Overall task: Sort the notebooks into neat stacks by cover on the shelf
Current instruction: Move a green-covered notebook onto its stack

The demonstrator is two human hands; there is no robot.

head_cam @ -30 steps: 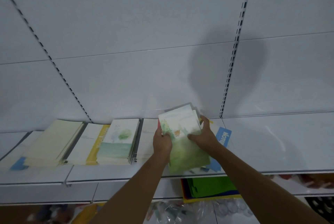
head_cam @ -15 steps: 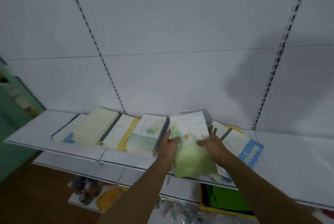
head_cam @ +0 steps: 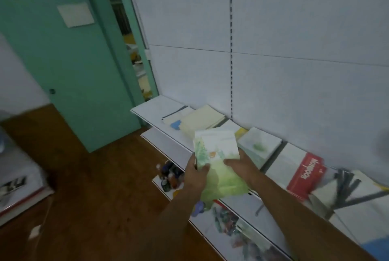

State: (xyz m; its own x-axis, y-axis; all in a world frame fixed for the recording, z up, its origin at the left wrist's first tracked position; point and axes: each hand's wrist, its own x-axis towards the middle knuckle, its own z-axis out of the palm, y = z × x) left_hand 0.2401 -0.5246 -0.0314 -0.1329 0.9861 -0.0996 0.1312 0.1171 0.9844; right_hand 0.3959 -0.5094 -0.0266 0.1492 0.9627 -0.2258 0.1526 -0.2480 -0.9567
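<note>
Both hands hold a bundle of green-and-white watercolour notebooks (head_cam: pixel 219 155) in front of the white shelf (head_cam: pixel 153 105), lifted off it. My left hand (head_cam: pixel 194 176) grips its left edge, my right hand (head_cam: pixel 242 166) its right side. On the shelf lie a cream stack (head_cam: pixel 202 119), a notebook with a blue patch (head_cam: pixel 175 124), a yellow-edged one (head_cam: pixel 241 132), a matching green watercolour stack (head_cam: pixel 260 145), a white stack (head_cam: pixel 288 164), a red notebook (head_cam: pixel 305 174) and a blurred loose pile (head_cam: pixel 353 193) at the right.
A lower shelf (head_cam: pixel 235 233) holds small bottles (head_cam: pixel 168 174) and packaged items. To the left are a teal door (head_cam: pixel 69 71), a brown wooden floor (head_cam: pixel 94 197) and a white unit's edge (head_cam: pixel 19 180). A white back panel (head_cam: pixel 294 39) rises behind the shelf.
The view has swung left, bringing the door and floor into sight. Both hands have carried the green bundle off the shelf and leftward, over the cream and yellow-edged stacks.
</note>
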